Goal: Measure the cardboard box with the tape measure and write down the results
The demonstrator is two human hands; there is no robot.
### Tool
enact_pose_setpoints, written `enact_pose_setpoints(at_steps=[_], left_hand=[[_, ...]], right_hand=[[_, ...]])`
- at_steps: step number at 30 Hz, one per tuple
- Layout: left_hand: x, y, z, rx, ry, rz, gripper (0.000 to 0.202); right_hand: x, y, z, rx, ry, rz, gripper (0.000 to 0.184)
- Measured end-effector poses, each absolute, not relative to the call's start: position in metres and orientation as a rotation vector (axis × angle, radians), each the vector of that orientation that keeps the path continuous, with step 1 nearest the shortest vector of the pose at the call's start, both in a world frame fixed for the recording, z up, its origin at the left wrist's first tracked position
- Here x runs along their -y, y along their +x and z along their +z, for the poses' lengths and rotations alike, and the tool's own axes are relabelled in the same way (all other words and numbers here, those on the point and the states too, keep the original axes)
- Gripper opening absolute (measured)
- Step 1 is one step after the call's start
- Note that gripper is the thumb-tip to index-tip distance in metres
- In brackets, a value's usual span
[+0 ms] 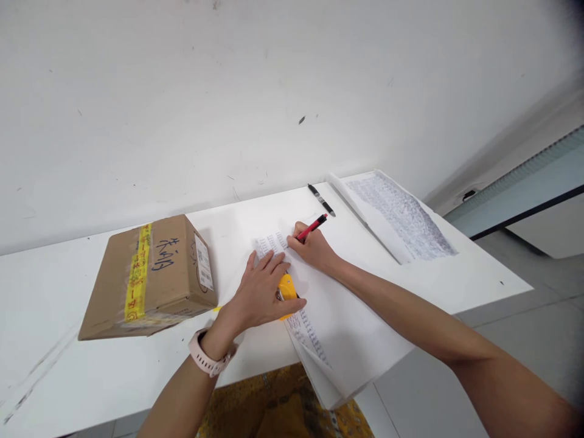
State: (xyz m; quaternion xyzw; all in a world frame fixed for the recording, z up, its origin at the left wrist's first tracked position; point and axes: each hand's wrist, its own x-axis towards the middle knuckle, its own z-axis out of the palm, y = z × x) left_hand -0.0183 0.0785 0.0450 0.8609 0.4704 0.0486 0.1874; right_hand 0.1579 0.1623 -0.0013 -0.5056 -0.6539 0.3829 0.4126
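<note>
A red and black pen [312,227] is pinched in my right hand [312,248], its lower end at the paper sheets [351,334]. Rows of small handwriting run along the left side of the top sheet. My left hand [262,292] lies on the sheets with fingers and thumb stretched out. Partly under its palm and thumb sits a yellow object [287,288] that looks like a tape measure; the hand hides much of it. A short yellow strip [218,308] shows left of the wrist.
A taped cardboard box [159,274] stands left of my hands on the white table [241,222]. A black pen [321,200] lies behind the sheets. Farther right is an open stack of densely written paper [396,213]. The wall [255,91] rises behind the table.
</note>
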Motion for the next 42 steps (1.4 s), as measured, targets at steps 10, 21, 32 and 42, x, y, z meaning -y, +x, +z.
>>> enact_pose_setpoints(at_steps=[10,21,32,42], left_hand=[[-0.0792,-0.0187,0.0436,-1.316,2.426,0.141,0.077],[-0.079,-0.0187,0.043,-1.314,2.417,0.155,0.075],[-0.0788,-0.0186,0.0438,-1.321,2.428,0.145,0.077],[-0.0789,-0.0186,0.044,-1.323,2.427,0.135,0.076]], right_hand=[[-0.1634,0.1593,0.0038,1.631,-1.282,0.94,0.028],[-0.1647,0.1586,-0.0004,1.658,-1.297,0.935,0.026],[-0.1641,0.1587,0.001,1.658,-1.309,0.938,0.027],[-0.1641,0.1584,0.0013,1.663,-1.311,0.937,0.026]])
